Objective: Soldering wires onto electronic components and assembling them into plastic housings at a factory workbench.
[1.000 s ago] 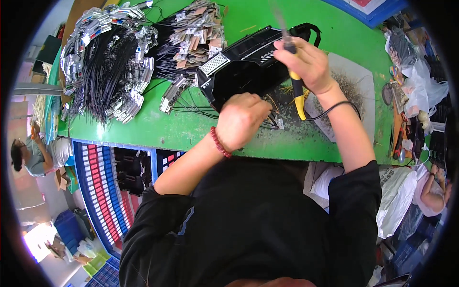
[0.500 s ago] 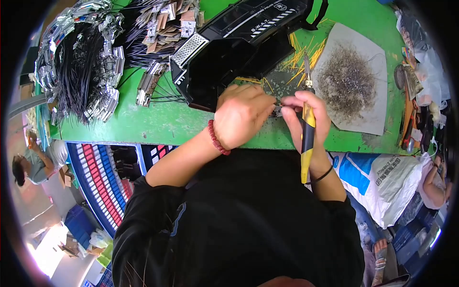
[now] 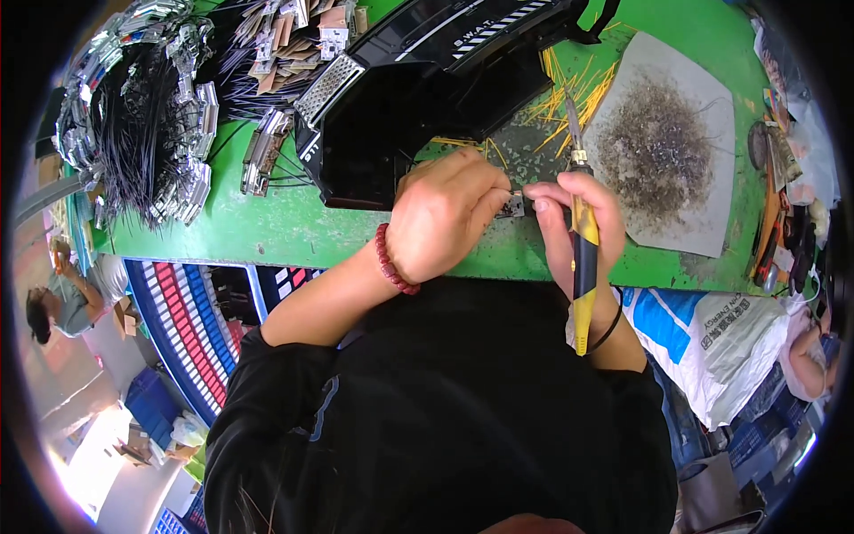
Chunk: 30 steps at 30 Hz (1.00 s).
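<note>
The right hand (image 3: 592, 218), right of the frame's centre, is wrapped around a soldering iron (image 3: 584, 258). Its handle is slim and banded in yellow and black, with a brass-coloured collar above the grip and a narrow, dull metal tip; it stands nearly upright in the frame, tip toward the top edge. The thumb and forefinger of this hand reach left, close to a small circuit board (image 3: 511, 207); whether they touch it cannot be told.

The left hand (image 3: 449, 209), at the centre, has its fingers closed together, pinching the board at its left side. The board is small and dark with pale, shiny spots, partly hidden by the fingers, just above the near edge of the green worktop (image 3: 294, 236).

A glossy black plastic housing (image 3: 369, 111) lies at the upper centre, its hollow side showing, with white stripes and a silver perforated panel at its left end. Yellow sticks (image 3: 598, 93) are scattered right of it, beside a pale sheet (image 3: 717, 218) covered with dark debris. Silver pieces with black wires (image 3: 138, 133) fill the upper left.
</note>
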Each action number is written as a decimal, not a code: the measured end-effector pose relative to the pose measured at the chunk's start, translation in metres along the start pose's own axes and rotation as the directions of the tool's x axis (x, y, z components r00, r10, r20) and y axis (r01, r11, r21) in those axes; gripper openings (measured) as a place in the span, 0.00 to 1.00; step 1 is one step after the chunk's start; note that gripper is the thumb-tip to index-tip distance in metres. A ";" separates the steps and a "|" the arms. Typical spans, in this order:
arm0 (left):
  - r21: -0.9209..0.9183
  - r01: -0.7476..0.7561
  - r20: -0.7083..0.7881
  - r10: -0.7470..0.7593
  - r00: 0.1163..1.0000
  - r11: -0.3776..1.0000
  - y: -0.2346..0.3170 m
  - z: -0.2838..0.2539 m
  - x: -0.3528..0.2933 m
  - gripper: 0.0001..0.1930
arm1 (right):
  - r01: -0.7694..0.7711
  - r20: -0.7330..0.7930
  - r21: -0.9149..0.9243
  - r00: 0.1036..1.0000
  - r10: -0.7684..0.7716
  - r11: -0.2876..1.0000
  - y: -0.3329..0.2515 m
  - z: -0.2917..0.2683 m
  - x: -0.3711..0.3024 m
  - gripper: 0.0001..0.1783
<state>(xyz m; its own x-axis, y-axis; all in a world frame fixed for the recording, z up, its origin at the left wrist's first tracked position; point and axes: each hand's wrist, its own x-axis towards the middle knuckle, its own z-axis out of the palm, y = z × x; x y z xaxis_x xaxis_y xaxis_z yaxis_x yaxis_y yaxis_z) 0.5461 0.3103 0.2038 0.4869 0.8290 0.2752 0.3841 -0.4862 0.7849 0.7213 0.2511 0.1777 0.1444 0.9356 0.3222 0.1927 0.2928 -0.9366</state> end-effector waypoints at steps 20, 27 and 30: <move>-0.129 0.028 -0.001 -0.028 1.000 0.991 0.000 -0.003 0.003 0.04 | -0.083 0.001 0.089 0.997 0.083 0.993 -0.010 0.002 0.003 0.17; -0.123 0.059 0.020 -0.057 0.998 0.991 0.001 0.000 0.001 0.03 | -0.035 0.064 0.047 0.997 0.032 0.998 -0.001 0.002 0.006 0.19; -0.122 0.076 0.012 -0.075 0.997 0.990 0.002 0.000 0.001 0.03 | -0.077 -0.007 0.100 0.997 0.078 0.992 -0.004 0.002 0.002 0.20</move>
<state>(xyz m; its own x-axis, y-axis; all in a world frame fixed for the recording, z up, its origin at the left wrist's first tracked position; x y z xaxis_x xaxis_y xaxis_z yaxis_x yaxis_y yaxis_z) 0.5471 0.3106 0.2056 0.4663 0.8597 0.2085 0.3219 -0.3844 0.8652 0.7191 0.2518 0.1815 0.1660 0.9542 0.2489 0.0826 0.2381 -0.9677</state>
